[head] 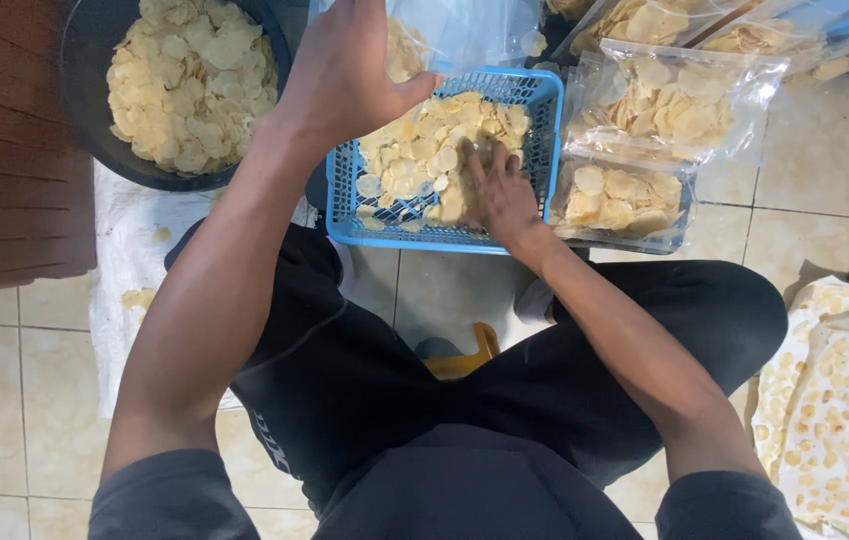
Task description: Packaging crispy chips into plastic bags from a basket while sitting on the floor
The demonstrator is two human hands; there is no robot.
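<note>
Bagging: pale round chips lie heaped in a blue plastic basket on the tiled floor, right in front of the seated person's knees.
Right hand: the right hand lies palm down in the basket, fingers spread wide over the chips, gathering rather than gripping; the forearm runs straight forward from the right knee.
Left hand: the left hand is raised above the basket's far left corner, closed on the edge of a clear plastic bag that already shows some chips inside (its mouth is hidden behind the hand).
Progress: judging by the scene, well along but not finished; several filled clear bags are stacked just right of the basket, while the basket is about half covered.
Supply left: a dark round tub at upper left is full of chips.
Surroundings: a pale sheet strewn with small chips lies on the floor at far right.
</note>
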